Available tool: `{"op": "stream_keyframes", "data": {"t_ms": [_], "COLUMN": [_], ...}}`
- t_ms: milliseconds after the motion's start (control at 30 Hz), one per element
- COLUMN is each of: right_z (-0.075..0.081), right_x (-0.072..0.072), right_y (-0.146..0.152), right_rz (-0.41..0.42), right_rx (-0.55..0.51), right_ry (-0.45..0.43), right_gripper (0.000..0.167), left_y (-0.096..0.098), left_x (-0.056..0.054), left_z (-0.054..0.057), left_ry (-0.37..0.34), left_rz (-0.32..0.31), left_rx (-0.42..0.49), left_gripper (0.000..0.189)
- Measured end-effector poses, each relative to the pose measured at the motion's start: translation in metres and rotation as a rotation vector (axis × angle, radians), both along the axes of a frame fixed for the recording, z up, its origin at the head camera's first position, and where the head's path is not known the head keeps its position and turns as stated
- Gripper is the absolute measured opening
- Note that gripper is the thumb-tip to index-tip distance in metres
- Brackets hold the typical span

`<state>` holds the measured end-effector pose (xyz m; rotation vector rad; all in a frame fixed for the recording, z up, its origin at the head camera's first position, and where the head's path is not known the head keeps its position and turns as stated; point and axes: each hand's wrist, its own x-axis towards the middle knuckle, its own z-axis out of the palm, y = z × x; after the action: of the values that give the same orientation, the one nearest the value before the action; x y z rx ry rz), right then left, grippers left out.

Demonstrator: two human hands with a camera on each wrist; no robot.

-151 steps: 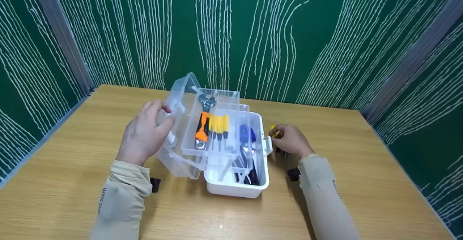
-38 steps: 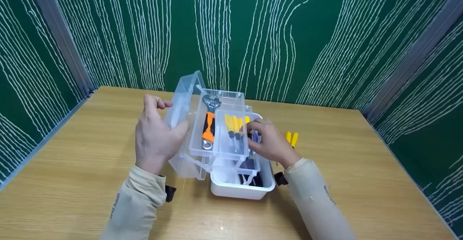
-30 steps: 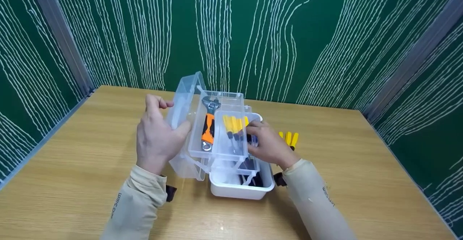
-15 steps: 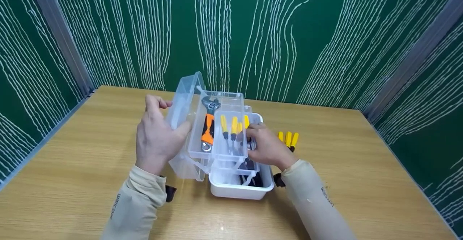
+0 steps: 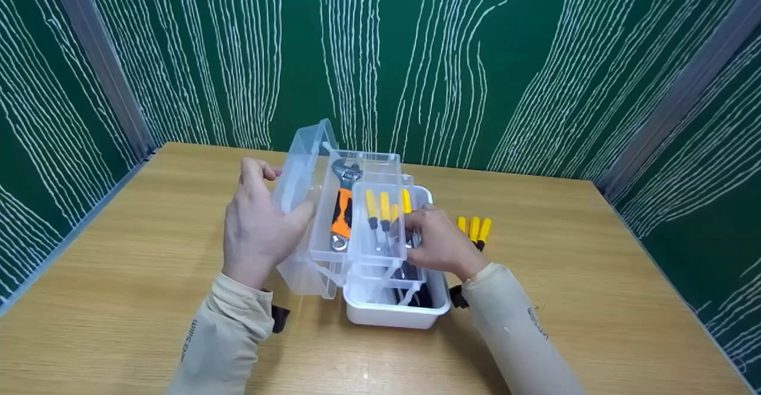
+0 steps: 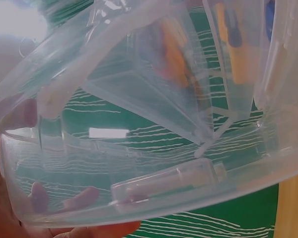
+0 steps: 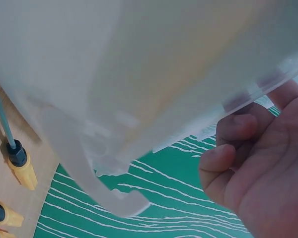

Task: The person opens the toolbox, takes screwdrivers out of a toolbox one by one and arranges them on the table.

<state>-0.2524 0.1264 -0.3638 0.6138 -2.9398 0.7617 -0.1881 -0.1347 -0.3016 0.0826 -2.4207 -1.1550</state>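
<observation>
Toolbox [image 5: 392, 317], lid [image 5: 299, 154] open, wrench [image 5: 342, 213] and screwdrivers [image 5: 384, 203] in trays [image 5: 376, 166]

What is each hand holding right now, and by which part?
The left hand grips the clear lid by its outer side. The right hand reaches into the clear tray; whether it holds anything there cannot be told.

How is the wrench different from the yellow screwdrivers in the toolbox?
The wrench has an orange and black handle; the screwdrivers have yellow handles with black ends. The wrench's handle points to the near side; the screwdrivers' handles point to the far side. The wrench looks thicker; each screwdriver looks thinner. Both lie in the open toolbox.
</observation>
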Motion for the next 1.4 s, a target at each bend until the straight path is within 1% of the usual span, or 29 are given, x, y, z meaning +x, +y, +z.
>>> {"op": "stream_keyframes", "data": {"t_ms": [100,167,367,433,500,667,733,933,1033,1133,1300,1400], "right_z": [0.002,0.003,0.008,0.01,0.013,0.018,0.019,0.015,0.012,0.008,0.003,0.001], "right_x": [0.001,0.002,0.0,-0.001,-0.002,-0.007,-0.009,-0.017,-0.021,-0.025,-0.031,-0.034], "right_y": [0.002,0.003,0.013,0.017,0.022,0.034,0.04,0.054,0.06,0.065,0.074,0.08], "right_rz": [0.008,0.019,0.063,0.07,0.068,0.023,0.007,0.003,-0.024,-0.072,-0.171,-0.215], "right_rx": [-0.033,-0.057,-0.142,-0.172,-0.197,-0.242,-0.258,-0.301,-0.311,-0.305,-0.265,-0.241], "right_ry": [-0.004,0.006,0.091,0.106,0.103,0.102,0.108,0.135,0.112,0.07,-0.002,-0.04], "right_gripper": [0.03,0.026,0.011,0.011,0.013,0.012,0.012,0.016,0.016,0.014,0.016,0.018], "left_y": [0.0,0.001,0.0,-0.001,-0.002,-0.004,-0.005,-0.006,-0.006,-0.007,-0.007,-0.007], "left_x": [0.0,0.0,0.0,0.0,0.0,0.001,0.001,0.002,0.003,0.003,0.003,0.003], "left_z": [0.0,0.0,0.001,0.001,0.002,0.002,0.002,0.002,0.002,0.003,0.003,0.004], "left_ry": [-0.006,-0.013,-0.036,-0.05,-0.066,-0.098,-0.106,-0.115,-0.128,-0.145,-0.161,-0.169], "left_rz": [0.002,0.002,-0.004,-0.009,-0.014,-0.032,-0.035,-0.039,-0.041,-0.042,-0.036,-0.033], "left_rx": [-0.006,-0.009,-0.026,-0.036,-0.047,-0.049,-0.048,-0.06,-0.063,-0.064,-0.085,-0.095], "left_gripper": [0.056,0.056,0.057,0.056,0.055,0.049,0.048,0.047,0.048,0.048,0.048,0.048]}}
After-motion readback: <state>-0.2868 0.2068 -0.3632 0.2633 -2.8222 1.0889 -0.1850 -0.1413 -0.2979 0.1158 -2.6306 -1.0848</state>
